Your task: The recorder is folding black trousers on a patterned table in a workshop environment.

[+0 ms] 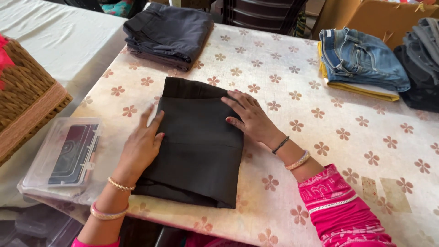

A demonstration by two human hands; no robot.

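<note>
I take the folded black garment (194, 142) as my landmark; it lies flat near the front edge of the table with the flower-print cover (347, 137).

Far left of the garment I see a woven wicker basket (25, 96), cut off by the frame edge. Just left of the garment sits a clear plastic box (61, 155) with a lid, something dark inside; I can't tell what it is.

The left hand (141, 146) rests on the garment's left edge, palm down, fingers flat and together, nothing grasped. It presses on the cloth and does not pinch it. Gold and pink bangles sit on that wrist.

Behind the garment, to its upper left, lies a stack of folded dark grey trousers (171, 34), well apart from it.

The right hand (251, 119) lies on the garment's upper right corner, fingers spread and flat on the cloth, heel of the hand off on the table cover. It is loose, gripping nothing. A black band and a pale bangle are on the wrist, and a pink patterned sleeve (338, 210) runs off toward the lower right.

Far right of the garment, at the back of the table, folded blue jeans (361, 57) lie on a yellow-edged folded piece. Beyond that, touching the frame edge, is a loose pile of dark grey clothes (423, 59).
</note>
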